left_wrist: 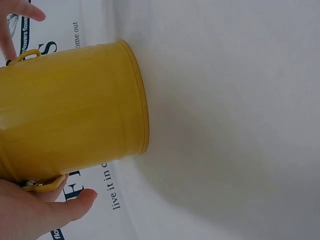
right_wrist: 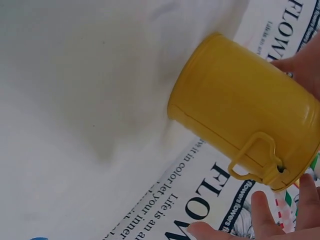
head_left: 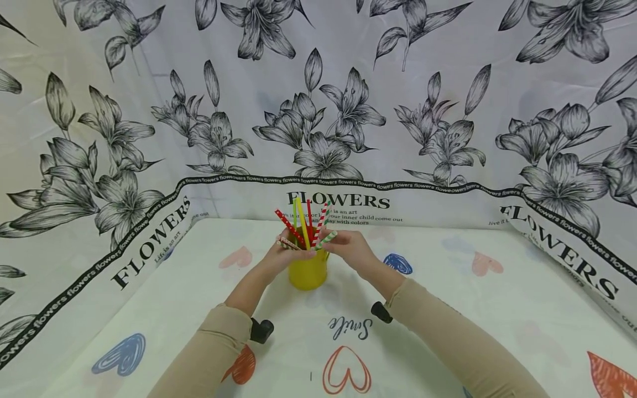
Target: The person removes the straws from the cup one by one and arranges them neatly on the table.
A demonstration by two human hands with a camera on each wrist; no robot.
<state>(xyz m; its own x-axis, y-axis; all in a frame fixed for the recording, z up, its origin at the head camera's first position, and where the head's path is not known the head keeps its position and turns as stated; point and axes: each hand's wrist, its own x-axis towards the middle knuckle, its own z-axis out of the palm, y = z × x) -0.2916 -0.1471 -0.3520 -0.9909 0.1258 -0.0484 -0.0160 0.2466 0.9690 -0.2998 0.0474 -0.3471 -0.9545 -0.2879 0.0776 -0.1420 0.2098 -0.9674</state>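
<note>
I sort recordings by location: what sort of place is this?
Probably a screened-off indoor workspace: a flower-printed curtain hangs behind a flat heart-printed cloth and a yellow container.

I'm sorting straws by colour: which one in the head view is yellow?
The yellow straw rising from the yellow bucket, immediately left of the plain red straw. Its colour sets it apart; the others show red, green or white.

The lower ends of the upright straws [head_left: 303, 222] are hidden, and the left wrist view crops the yellow pail [left_wrist: 75, 110].
</note>
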